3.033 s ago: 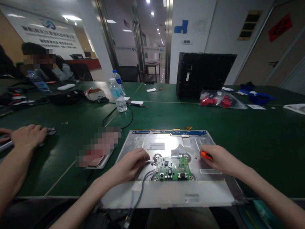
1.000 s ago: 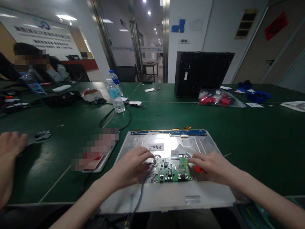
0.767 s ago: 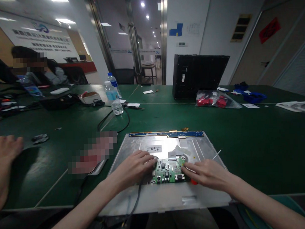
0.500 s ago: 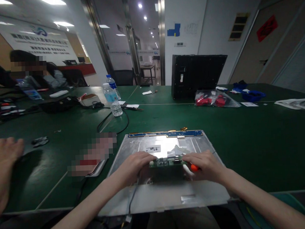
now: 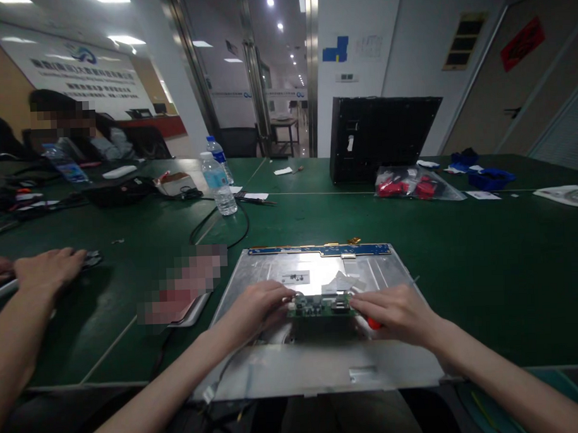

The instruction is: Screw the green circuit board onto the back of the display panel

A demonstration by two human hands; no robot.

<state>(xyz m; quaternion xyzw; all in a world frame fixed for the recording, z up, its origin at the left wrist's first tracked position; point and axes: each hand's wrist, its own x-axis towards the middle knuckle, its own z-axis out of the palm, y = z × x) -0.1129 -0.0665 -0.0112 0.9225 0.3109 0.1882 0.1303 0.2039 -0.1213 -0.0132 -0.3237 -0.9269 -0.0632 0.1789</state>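
A silver metal display panel (image 5: pixel 318 370) lies on the green table (image 5: pixel 500 285) with its front edge at the table's near side. A blue circuit strip (image 5: pixel 294 251) runs along its far edge. Above the panel's middle, a small green circuit board (image 5: pixel 315 307) is held between both hands. My left hand (image 5: pixel 263 304) pinches its left end. At the right end, the fingers of my right hand (image 5: pixel 391 307) are closed on the board. A red-orange piece (image 5: pixel 374 324) shows under that hand's fingers; the rest of it is hidden.
Another person's hand (image 5: pixel 51 269) reaches in from the left. A phone-like pinkish thing (image 5: pixel 196 286), blurred out, lies left of the panel. Water bottles (image 5: pixel 219 187), a black monitor-like box (image 5: pixel 384 140) and a plastic bag (image 5: pixel 415 183) with red items stand farther back.
The green board has tilted so more of its component side shows. The other person's hand has moved right to a small dark thing. The view has shifted slightly.
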